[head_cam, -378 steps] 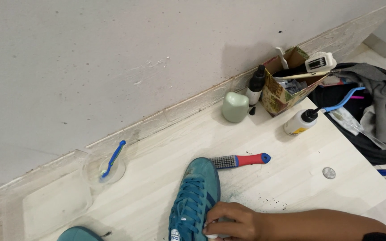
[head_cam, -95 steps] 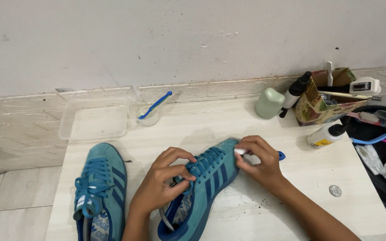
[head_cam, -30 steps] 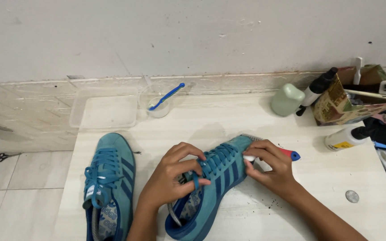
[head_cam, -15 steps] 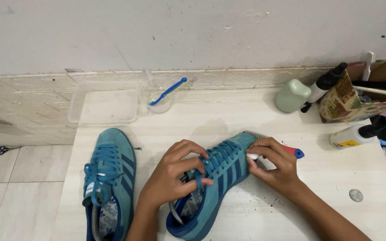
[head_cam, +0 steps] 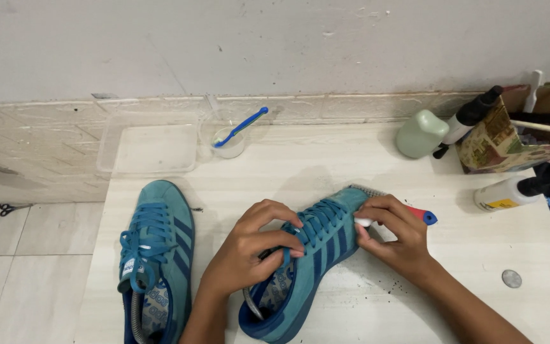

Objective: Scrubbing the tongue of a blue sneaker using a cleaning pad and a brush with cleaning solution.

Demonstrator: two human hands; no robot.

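Barely shifted, right hand (head_cam: 393, 232) pinches a white eraser (head_cam: 363, 222) against the shoe (head_cam: 307, 255) at 3 o'clock; left hand (head_cam: 253, 251) grips its laces (head_cam: 316, 220).

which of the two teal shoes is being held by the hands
The teal suede shoe with dark blue stripes at the centre of the board: the left hand grips its laces and the right hand is at its toe. The other teal shoe lies untouched to its left.

white piece (head_cam: 363, 222): mostly buried in the right hand's (head_cam: 397, 237) grip, can't tell what it is
wire brush (head_cam: 415, 212): mid-section hidden behind that hand
left shoe (head_cam: 154, 255): heel chopped off by bottom edge
cardboard box (head_cam: 510, 143): cut off at right edge
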